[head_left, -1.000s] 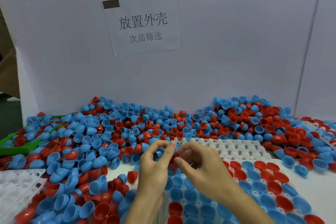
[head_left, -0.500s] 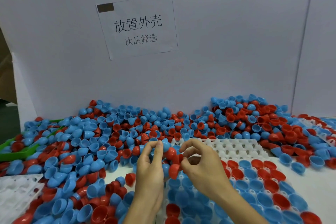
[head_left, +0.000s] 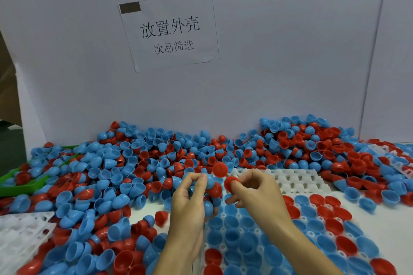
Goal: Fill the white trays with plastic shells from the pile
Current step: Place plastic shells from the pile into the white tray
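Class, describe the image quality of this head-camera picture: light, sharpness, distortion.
Head view: even, soft light with faint shadows; printed sign sharp; wide-angle bending shows along the white backboard edges; shells at the lower corners look slightly smeared.

Your left hand cups a bunch of blue and red shells, grip closed around them. Your right hand pinches one red shell over the white tray, its near cells filled. Loose pile covers the desk behind; a paper sign hangs on the white wall.
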Motion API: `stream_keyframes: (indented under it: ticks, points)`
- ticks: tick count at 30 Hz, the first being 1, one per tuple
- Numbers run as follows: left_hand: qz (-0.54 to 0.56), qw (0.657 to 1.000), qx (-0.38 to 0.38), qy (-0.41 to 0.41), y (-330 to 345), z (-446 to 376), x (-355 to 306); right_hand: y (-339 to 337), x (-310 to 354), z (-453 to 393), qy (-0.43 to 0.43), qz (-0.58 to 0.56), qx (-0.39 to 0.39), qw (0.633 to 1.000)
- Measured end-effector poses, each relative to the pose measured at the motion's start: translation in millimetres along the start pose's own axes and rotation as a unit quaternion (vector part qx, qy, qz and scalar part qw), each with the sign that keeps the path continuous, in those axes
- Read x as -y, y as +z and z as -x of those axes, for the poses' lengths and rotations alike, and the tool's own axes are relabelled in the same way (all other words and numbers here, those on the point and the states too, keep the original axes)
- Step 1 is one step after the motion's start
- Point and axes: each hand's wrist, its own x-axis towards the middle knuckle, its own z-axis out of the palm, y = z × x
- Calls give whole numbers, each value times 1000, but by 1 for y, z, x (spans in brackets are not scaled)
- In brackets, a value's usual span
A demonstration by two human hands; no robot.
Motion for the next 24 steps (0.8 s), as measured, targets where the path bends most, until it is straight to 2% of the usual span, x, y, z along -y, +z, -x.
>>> stream_keyframes:
  ticks: [3, 6, 11, 15, 19, 24]
  points:
    - [3, 1000, 0, -9, 0, -1, 2, 2, -1, 0, 50, -52, 28, 997]
    - [-11, 1000, 19, -10, -1, -1, 4, 5, -3, 1, 57, -44, 47, 996]
    - [-30, 998, 56, 5, -3, 2, 2, 5, -1, 5, 0, 47, 52, 998]
    - [-39, 998, 48, 4, -3, 2, 2, 6, 1, 8, -57, 90, 14, 994]
    - [-37, 997, 61, 9, 1, 4, 1, 8, 1, 11, -101, 61, -27, 993]
    - [14, 999, 43, -24, -2, 2, 2, 8, -1, 10, -125, 19, -4, 992]
